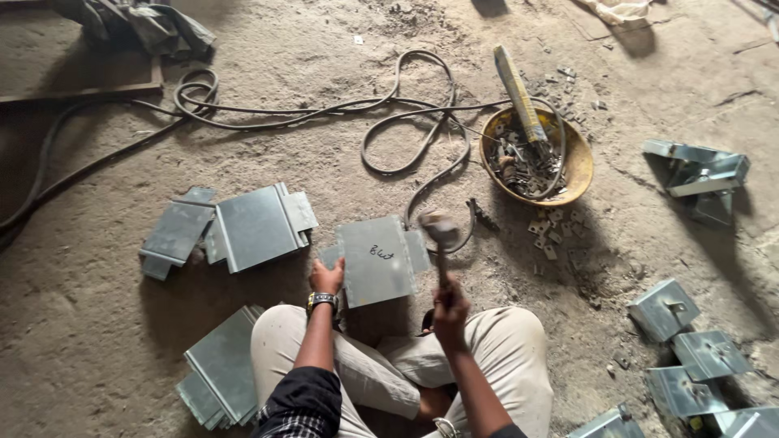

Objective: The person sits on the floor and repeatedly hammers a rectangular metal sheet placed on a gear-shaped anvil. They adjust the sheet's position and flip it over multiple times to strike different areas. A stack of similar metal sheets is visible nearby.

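My left hand (327,277) grips the edge of the grey sheet-metal plate (376,259) on the dirt floor (97,324) ahead of my knees; right hand (450,312) is clenched around a hammer (441,235), head blurry, probably just over the plate.

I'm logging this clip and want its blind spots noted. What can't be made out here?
- Hammer head: motion-blurred, head view; contact with the metal plate unclear.
- Left hand: fingers hidden behind the plate's edge.
- Yellow bowl: small parts inside too tiny to identify.
- Folded metal pieces: cut off by the bottom edge.
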